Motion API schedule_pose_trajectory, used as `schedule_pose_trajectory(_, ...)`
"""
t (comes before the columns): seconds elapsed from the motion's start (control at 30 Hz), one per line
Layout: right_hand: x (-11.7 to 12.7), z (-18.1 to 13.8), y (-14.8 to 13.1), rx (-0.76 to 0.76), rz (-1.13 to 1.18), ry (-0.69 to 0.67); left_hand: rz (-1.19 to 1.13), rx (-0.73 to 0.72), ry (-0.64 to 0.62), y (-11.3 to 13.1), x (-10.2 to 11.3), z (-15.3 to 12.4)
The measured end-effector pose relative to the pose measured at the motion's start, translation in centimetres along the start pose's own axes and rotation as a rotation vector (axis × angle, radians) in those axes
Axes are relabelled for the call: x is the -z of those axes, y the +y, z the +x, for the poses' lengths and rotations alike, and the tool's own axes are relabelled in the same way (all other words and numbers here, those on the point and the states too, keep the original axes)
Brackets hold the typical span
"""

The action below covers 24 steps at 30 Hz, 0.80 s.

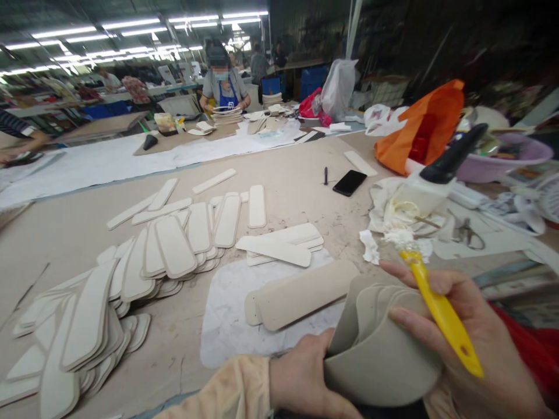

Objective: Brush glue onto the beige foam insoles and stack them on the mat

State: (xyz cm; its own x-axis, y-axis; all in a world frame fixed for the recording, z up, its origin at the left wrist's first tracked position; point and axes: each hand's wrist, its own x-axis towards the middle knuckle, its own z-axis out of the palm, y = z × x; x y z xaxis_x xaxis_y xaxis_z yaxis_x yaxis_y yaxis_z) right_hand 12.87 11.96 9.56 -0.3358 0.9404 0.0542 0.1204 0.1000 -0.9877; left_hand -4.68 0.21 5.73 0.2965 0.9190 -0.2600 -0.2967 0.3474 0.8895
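Observation:
My left hand (308, 372) grips a curled bunch of grey-beige leather-like pieces (384, 349) at the front right. On its other side, my right hand (476, 326) has thumb and fingers against the bunch. A brush with a yellow handle (441, 314) rests in that same hand, its bristles coated in white paste and pointing away. Just behind the bunch, more flat beige strips (305, 294) lie on a white sheet (218, 314). A few pale strips (279, 244) overlap beyond them.
Many pale strips (174, 244) lie heaped at left. Past the brush stand a glue bottle with a black nozzle (423, 192) and an orange bag (419, 134). A black phone (350, 183) lies mid-table, with scissors (468, 234) at right. Across the table, a person (227, 87) handles stacked pieces.

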Motion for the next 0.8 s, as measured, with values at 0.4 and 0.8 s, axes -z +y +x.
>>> schedule_pose_trajectory(0.4,-0.8,1.2,1.3,0.045,0.020,0.045,-0.227,0.229,-0.517,-3.0,1.7,2.6)
schedule_pose_trajectory(0.8,-4.6,5.0,7.6,0.010,0.018,0.102,-0.167,0.346,0.113,4.9,10.2,-3.0)
